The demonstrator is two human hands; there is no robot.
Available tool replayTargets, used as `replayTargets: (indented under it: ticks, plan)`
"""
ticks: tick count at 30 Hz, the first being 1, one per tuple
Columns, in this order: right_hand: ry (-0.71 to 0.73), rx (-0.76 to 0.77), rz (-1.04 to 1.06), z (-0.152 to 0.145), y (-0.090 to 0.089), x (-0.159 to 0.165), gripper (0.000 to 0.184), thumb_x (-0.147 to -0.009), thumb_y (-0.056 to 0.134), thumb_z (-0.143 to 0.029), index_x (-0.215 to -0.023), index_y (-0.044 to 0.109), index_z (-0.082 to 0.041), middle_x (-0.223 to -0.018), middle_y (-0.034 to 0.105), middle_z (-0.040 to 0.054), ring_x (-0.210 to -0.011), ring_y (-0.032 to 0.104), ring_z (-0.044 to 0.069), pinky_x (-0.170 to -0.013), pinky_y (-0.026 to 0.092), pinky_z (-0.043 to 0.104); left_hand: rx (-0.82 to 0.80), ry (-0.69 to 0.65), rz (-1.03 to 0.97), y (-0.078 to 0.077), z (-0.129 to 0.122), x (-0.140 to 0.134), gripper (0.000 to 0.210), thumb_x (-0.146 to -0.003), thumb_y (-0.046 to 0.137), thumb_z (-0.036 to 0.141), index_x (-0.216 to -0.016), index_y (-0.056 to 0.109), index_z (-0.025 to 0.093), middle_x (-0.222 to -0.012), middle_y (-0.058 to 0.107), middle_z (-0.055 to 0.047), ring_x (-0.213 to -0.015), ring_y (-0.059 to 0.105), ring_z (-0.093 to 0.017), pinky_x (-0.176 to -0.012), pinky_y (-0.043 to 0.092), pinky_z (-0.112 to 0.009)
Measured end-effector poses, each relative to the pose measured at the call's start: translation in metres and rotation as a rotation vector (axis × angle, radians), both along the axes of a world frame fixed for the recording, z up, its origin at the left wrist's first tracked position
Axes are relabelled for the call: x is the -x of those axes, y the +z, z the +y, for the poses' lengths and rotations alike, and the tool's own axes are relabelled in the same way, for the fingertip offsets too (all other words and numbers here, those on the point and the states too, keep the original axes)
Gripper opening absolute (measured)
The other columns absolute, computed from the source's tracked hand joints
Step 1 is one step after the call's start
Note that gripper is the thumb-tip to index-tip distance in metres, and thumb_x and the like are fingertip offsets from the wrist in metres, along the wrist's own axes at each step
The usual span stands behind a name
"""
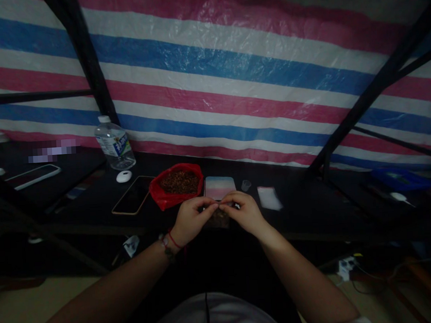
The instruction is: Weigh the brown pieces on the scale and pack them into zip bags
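Note:
My left hand [194, 219] and my right hand [245, 213] meet at the front edge of the dark table. Thumbs and fingertips of both pinch the top edge of a small clear plastic bag [218, 221], which hangs below them with something brownish inside. Just beyond the fingers lies a flat, shiny rectangular object [220, 184] that mirrors the striped sheet. To its left, an open red plastic bag [158, 193] holds a heap of small brown bits [180, 182]. A small clear cup [245, 185] and some flat clear bags [270, 198] lie to the right.
A phone [133, 196], a white rounded case [124, 176] and a clear plastic bottle [115, 145] stand left on the dark table [302, 214]. Black metal bars [358, 109] slant on both sides before a striped plastic sheet [225, 88]. A blue object [402, 178] lies far right.

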State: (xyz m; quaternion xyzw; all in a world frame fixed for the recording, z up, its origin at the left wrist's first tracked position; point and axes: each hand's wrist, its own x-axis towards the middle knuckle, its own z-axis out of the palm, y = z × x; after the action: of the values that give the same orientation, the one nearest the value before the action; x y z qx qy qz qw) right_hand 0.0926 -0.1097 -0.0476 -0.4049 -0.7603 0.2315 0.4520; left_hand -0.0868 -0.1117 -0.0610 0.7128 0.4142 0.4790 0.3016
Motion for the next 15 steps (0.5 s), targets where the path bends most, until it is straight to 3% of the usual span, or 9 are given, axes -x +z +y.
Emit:
replayTargets:
  ticks: [8, 15]
  plan:
    - [-0.003, -0.031, -0.068, -0.0022, -0.0012, 0.0022, 0.008, -0.078, 0.063, -0.025, -0.074, 0.068, -0.021, -0.075, 0.067, 0.0025, -0.07, 0.06, 0.015, -0.065, 0.045, 0.027, -0.064, -0.003, 0.086, 0.0008, -0.0014, -0.0009, 0.016, -0.08, 0.057, 0.029, -0.079, 0.068, 0.017, -0.076, 0.07, -0.003, -0.07, 0.064, -0.016, -0.068, 0.049, -0.024]
    - [-0.065, 0.023, -0.072, 0.0016, -0.0029, -0.0016, 0.013, -0.073, 0.069, -0.03, -0.066, 0.067, -0.019, -0.064, 0.065, 0.0007, -0.06, 0.056, 0.013, -0.057, 0.04, 0.024, -0.052, -0.091, 0.125, 0.0059, 0.0003, 0.0029, 0.019, -0.082, 0.055, 0.03, -0.081, 0.07, 0.017, -0.077, 0.071, -0.003, -0.07, 0.064, -0.015, -0.064, 0.047, -0.022]
